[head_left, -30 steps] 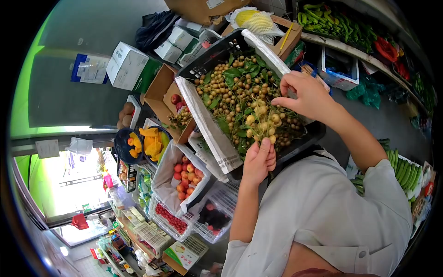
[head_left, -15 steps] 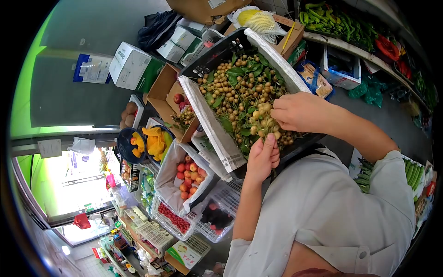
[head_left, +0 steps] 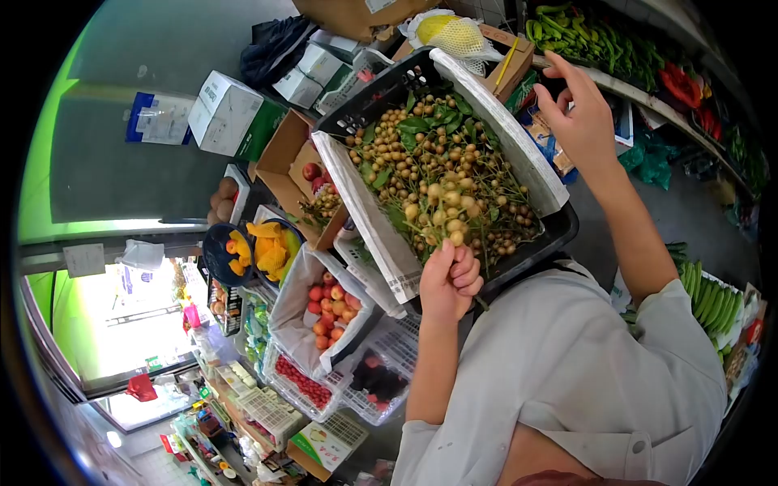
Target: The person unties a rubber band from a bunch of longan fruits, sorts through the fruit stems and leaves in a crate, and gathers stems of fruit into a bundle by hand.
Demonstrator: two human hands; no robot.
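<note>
Fruit bunch (head_left: pixel 447 206) beyond left grip (head_left: pixel 451 280); stem (head_left: pixel 484 304) clasped

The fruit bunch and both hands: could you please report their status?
Left hand gripping fruit bunch over black crate. Right hand open, raised off to the side. No obstruction visible.

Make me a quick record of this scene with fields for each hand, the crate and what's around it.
Left hand: closed on the stems of a bunch of round tan fruit, which is over the black crate
Right hand: open, raised to the right of the crate, nothing visible in it
Crate contents: many tan fruits and green leaves
Crate sides: white sheets along two
Left of crate: red-and-yellow fruit in a lined container
Upper right: green peppers
</note>
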